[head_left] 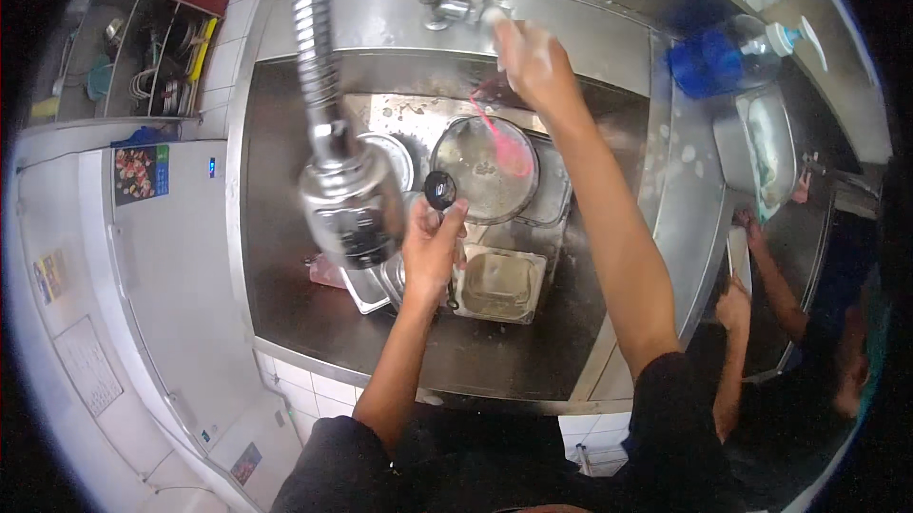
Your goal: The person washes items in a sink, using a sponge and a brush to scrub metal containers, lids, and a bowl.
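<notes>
My left hand is closed around a small black ladle, its round bowl up and its handle running down through my fingers. My right hand, wet with white suds and blurred, reaches to the tap handle at the back of the sink; its grip does not show clearly. Between my hands a round metal pot holds cloudy water. A pink stringy thing lies in it. Closer to me stands a rectangular steel pan with murky liquid, just right of my left hand.
A sprayer on a coiled metal hose hangs over the left of the steel sink. More metal pans and a bowl crowd beneath it. A blue-liquid pump bottle stands at right, where another person's hands hold a pale object.
</notes>
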A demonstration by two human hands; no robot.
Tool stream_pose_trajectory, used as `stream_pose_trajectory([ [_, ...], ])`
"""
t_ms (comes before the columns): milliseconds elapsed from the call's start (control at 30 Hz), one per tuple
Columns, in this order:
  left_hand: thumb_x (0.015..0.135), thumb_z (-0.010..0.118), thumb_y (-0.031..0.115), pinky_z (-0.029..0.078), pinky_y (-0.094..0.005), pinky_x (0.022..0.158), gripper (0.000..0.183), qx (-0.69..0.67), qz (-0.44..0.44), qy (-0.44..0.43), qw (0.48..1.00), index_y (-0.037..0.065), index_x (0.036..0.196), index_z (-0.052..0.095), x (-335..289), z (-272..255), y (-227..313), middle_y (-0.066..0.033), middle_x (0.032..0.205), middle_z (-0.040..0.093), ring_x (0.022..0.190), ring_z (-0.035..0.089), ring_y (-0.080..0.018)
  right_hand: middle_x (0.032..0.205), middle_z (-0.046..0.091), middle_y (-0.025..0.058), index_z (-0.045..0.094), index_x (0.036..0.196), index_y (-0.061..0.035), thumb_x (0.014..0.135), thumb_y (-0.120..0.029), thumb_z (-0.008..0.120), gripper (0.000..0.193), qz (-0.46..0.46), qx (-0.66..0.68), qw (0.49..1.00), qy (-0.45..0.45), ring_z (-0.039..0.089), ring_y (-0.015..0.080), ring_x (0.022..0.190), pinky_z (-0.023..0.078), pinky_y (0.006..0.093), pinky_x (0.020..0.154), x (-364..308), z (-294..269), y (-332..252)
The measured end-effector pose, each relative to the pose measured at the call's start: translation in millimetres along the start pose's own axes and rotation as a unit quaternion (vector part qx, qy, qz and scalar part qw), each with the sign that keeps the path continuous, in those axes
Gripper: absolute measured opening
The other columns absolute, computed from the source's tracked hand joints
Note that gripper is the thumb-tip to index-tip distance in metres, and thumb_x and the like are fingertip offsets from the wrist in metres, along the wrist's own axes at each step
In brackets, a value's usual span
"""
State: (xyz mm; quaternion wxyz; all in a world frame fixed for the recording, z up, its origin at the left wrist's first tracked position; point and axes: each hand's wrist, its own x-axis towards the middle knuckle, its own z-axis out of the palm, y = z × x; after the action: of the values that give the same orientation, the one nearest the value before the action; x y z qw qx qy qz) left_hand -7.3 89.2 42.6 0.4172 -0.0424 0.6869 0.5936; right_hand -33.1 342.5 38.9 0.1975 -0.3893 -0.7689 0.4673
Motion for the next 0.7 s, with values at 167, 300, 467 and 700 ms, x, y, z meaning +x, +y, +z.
stream_pose_trajectory([
  [167,0.095,0.056,0.017,0.031,-0.0223,0.037,0.014,0.013,-0.017,-0.044,0.999,0.008,0.104,0.05,-1,-30,-8,0.0008,0.069,0.049,0.046,0.041,-0.0063,0.082,0.058,0.009,0.057,0.11,-0.0009,0.089,-0.037,0.061,0.041,0.099,0.258,0.961,-0.032,0.055,0.0173,0.069,0.042,0.0313,0.061,40,37,0],
  [300,0.095,0.054,0.02,0.035,-0.0227,0.043,0.017,-0.014,-0.029,-0.082,0.996,0.009,0.107,0.049,-7,-48,-23,-0.0011,0.081,0.051,0.056,0.043,-0.0072,0.081,0.055,0.0059,0.053,0.106,-0.0019,0.09,-0.02,0.063,0.026,0.034,0.273,0.96,-0.046,0.053,0.0164,0.066,0.043,0.0318,0.054,27,30,-21],
  [467,0.095,0.053,0.019,0.034,-0.022,0.044,0.015,-0.157,-0.083,-0.096,0.979,0.012,0.108,0.049,-19,-41,-1,-0.0006,0.083,0.048,0.058,0.04,-0.008,0.082,0.059,0.0154,0.053,0.097,-0.0002,0.087,-0.011,0.063,0.017,-0.309,-0.002,0.948,0.07,0.057,0.033,0.077,0.047,0.0426,0.068,21,30,-4],
  [700,0.095,0.052,0.018,0.031,-0.0206,0.04,0.01,-0.21,-0.08,-0.08,0.971,0.013,0.102,0.046,-24,-29,20,0.0002,0.083,0.048,0.058,0.041,-0.0073,0.089,0.061,0.0188,0.056,0.097,-0.0049,0.086,-0.014,0.065,0.017,-0.263,0.013,0.96,0.1,0.058,0.04,0.083,0.046,0.0458,0.071,16,35,-5],
])
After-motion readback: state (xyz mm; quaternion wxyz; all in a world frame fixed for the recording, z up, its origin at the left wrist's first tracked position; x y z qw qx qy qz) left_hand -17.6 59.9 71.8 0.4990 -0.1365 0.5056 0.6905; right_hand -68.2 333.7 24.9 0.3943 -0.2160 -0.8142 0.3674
